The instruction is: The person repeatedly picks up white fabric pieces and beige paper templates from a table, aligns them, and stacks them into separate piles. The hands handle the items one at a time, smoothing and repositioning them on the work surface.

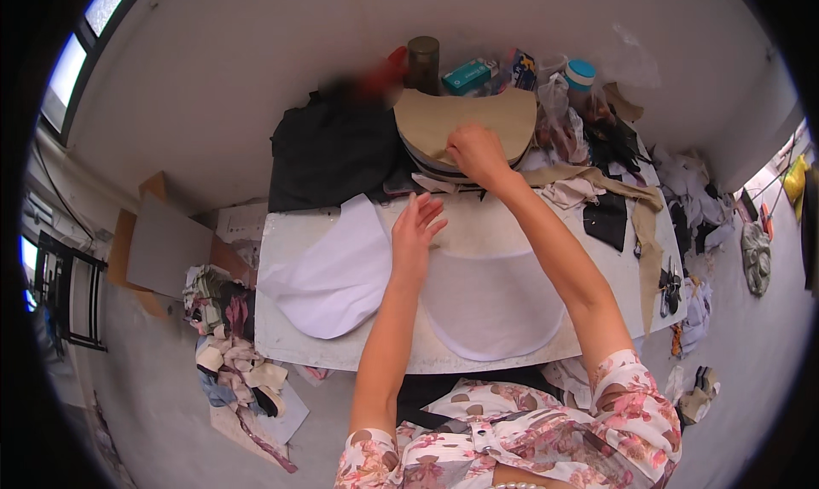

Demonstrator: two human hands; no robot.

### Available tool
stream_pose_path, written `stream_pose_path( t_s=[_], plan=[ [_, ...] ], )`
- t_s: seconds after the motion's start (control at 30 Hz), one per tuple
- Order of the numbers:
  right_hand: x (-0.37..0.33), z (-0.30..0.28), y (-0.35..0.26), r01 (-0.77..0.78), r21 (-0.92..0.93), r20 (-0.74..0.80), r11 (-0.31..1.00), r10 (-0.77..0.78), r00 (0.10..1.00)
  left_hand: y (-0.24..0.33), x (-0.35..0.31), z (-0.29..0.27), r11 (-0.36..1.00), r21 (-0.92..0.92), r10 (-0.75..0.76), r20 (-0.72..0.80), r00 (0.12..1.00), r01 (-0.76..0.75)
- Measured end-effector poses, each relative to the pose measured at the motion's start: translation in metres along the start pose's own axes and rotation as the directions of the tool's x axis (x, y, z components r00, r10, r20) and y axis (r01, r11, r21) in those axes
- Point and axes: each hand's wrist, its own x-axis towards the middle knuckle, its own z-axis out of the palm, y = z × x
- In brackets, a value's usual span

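Note:
Toward the back of the table lies a thick stack of curved cut fabric pieces point(426, 158), with a tan fabric piece point(465, 113) on top and darker layers showing below. My right hand point(479, 154) reaches over it, fingers curled closed at the tan piece's near edge. My left hand point(415, 224) hovers in front of the stack, fingers apart and holding nothing. Below it, a sheer pale rounded fabric piece point(495, 305) lies flat near the front edge. Just left of that rests a white fabric piece point(328, 271), slightly rumpled.
Folded black fabric point(333, 152) sits left of the stack. Along the wall stand a dark jar point(423, 62), a teal box point(468, 77) and a blue-lidded container point(580, 74). Tan strips point(648, 259) and scissors point(671, 291) lie at the right edge. Scrap piles point(243, 374) cover the floor at left.

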Motion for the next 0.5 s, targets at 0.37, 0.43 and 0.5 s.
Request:
stream_pose_path(
  t_s=[0.37,0.43,0.5],
  plan=[
    [-0.048,-0.073,-0.03,0.26,0.313,0.068,0.913,-0.295,0.953,0.031,0.048,0.012,0.88,0.348,0.37,-0.076,0.926,-0.323],
    [-0.021,-0.058,-0.028,0.375,0.376,-0.113,0.847,-0.359,0.926,0.043,0.025,0.03,0.694,0.574,0.495,0.059,0.867,-0.435],
    [-0.007,-0.049,-0.016,0.336,0.406,0.002,0.85,-0.368,0.93,0.05,0.009,0.045,0.499,0.611,0.594,0.275,0.756,-0.614]
  ],
)
